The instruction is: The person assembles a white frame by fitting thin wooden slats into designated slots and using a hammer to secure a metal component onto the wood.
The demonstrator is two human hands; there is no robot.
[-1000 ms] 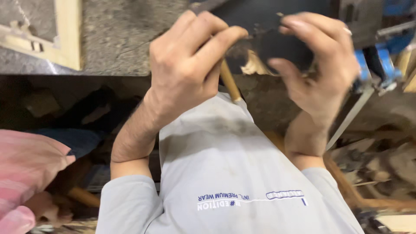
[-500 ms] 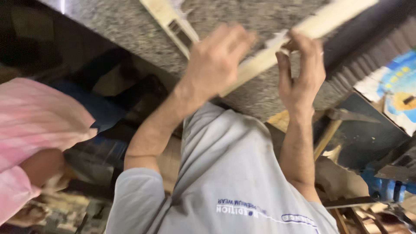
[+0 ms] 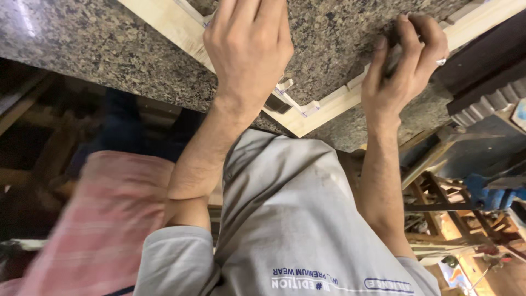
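The person wears a light grey T-shirt (image 3: 296,219) with short sleeves; each sleeve ends above the elbow, so both forearms are bare. Low on the front of the shirt there is a small dark blue print in a few short lines. The cloth shows soft folds and some faint marks. The left hand (image 3: 249,49) is bare. The right hand (image 3: 402,66) has a silver ring (image 3: 440,62) on one finger.

Counter: speckled granite slab (image 3: 82,49), brown and grey, with a soft glare near its far left edge.
Under the counter: dark, shadowed wooden framing (image 3: 44,142).
Right side: stacked wooden pieces (image 3: 438,192) and a blue object (image 3: 493,194), warmly lit.
Lower left: blurred pink cloth (image 3: 93,230).
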